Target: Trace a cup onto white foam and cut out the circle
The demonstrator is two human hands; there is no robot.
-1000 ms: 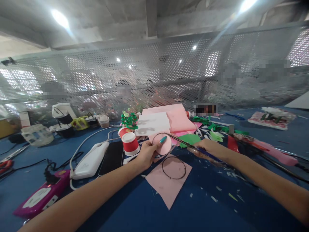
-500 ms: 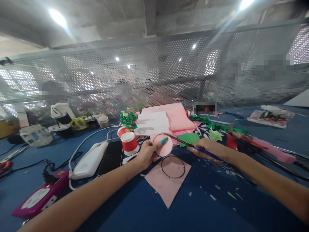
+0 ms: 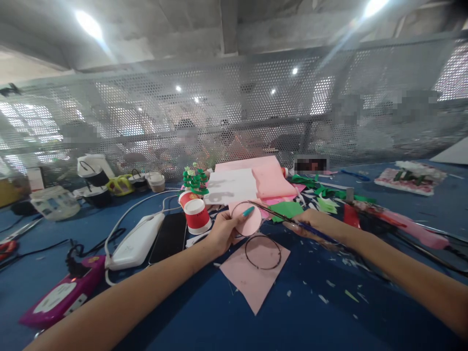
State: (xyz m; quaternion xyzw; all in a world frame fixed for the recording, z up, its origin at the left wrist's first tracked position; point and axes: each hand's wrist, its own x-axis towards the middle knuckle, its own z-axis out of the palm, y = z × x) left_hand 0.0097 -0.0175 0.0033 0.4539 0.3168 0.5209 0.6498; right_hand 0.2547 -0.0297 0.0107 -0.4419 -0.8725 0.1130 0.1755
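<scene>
Left hand (image 3: 224, 233) in the middle of the scene, and its grip is firm on a pale pink disc (image 3: 247, 225), thumb with its turquoise nail pressed across the face, the disc held up over the desk (image 3: 175, 317). In from the right comes the right hand (image 3: 310, 225), fingers closed around a slim dark tool (image 3: 276, 212), its tip right up at the disc's far edge; exactly what kind of tool, I can't tell! Just nearer lies a pink sheet (image 3: 252, 292), corner pointing to the near side, a dark ring (image 3: 281, 253) showing on its far part. Left of the disc, a red-and-white cup (image 3: 197, 219) sits beside a black phone (image 3: 168, 239), then a white power bank (image 3: 137, 242) and a purple power strip (image 3: 64, 292). Behind the tool, green paper (image 3: 287, 210); farther off, a white sheet (image 3: 230, 186).
</scene>
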